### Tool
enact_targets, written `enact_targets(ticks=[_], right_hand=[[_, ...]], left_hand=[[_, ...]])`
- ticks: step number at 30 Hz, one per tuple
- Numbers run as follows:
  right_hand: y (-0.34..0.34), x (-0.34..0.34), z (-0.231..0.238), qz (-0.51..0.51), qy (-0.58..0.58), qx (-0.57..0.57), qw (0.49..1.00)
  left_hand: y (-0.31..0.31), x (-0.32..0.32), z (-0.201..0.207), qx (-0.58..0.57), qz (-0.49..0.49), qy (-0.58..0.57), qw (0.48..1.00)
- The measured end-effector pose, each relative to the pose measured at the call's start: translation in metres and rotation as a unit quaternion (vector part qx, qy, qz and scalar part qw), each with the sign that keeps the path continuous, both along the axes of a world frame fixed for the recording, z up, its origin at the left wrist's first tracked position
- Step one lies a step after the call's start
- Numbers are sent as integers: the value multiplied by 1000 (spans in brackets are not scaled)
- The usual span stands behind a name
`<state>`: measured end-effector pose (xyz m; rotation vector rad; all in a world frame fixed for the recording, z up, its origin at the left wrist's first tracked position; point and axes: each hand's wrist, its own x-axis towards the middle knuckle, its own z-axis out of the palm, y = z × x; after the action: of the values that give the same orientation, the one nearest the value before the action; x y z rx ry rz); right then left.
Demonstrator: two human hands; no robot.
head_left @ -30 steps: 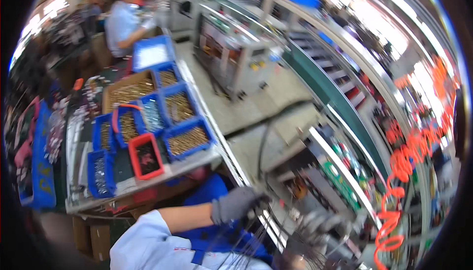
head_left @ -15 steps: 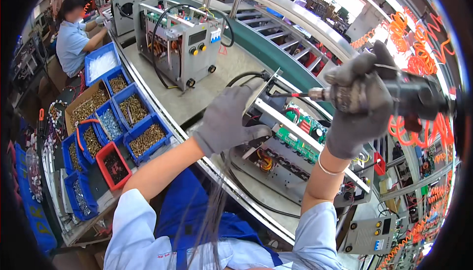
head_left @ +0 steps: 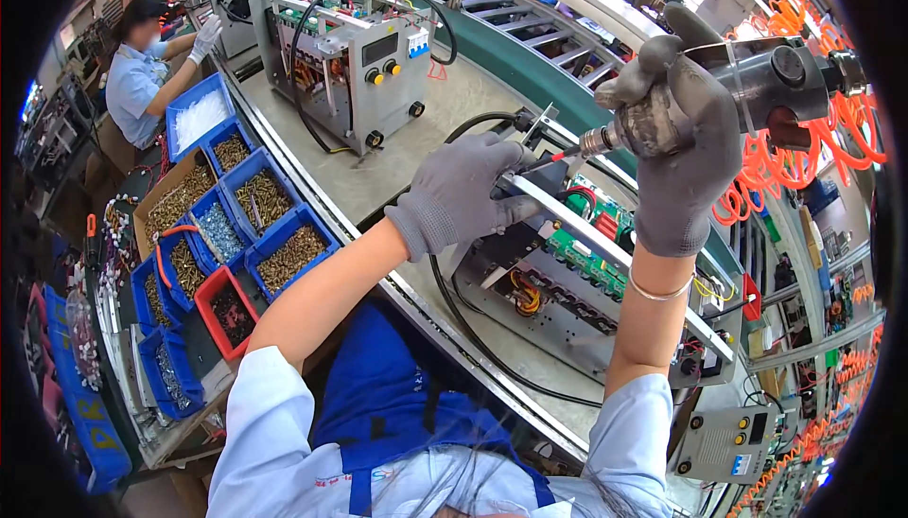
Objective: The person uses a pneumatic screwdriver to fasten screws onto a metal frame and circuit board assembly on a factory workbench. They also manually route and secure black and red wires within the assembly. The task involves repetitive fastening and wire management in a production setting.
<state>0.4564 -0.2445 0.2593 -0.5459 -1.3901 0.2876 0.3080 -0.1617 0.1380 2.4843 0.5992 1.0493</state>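
Evidently your right hand (head_left: pixel 690 111), at one o'clock, has its fingers wrapped firmly round the black power driver (head_left: pixel 780 83), tilted, likely to aim its bit (head_left: pixel 558 157) at the rail's end. Your left hand (head_left: pixel 459 187), at twelve, reaches over the silver rail (head_left: pixel 605 239), probably steadying it; the fingers hide whether they pinch anything, so I can't tell. Below that rail, the chassis (head_left: pixel 558 340) sits at one o'clock. A black cable (head_left: pixel 501 371) loops along its near side and could snag. At ten, a red bin (head_left: pixel 212 329) and a blue bin (head_left: pixel 192 393) hold small parts, presumably kept handy. Orange coiled hoses (head_left: pixel 794 177) crowd the space past the driver, toward two. Farther, just short of twelve, stands a second machine (head_left: pixel 350 92); a co-worker (head_left: pixel 142 87) sits at eleven.
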Motion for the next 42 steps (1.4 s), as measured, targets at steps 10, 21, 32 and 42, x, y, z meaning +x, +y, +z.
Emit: enact_targets(ticks=[10, 21, 32, 42], right_hand=[[3, 5, -12, -13, -43, -50, 998], [13, -15, 6, -12, 40, -90, 995], [41, 6, 7, -20, 83, -156, 984], [51, -7, 6, -112, -77, -124, 983]], left_hand=[[-5, 3, -5, -19, -22, -62, 998], [-9, 4, -13, -80, -15, -101, 992], [-24, 15, -19, -96, 41, -143, 984], [-25, 14, -19, -127, 34, -108, 985]])
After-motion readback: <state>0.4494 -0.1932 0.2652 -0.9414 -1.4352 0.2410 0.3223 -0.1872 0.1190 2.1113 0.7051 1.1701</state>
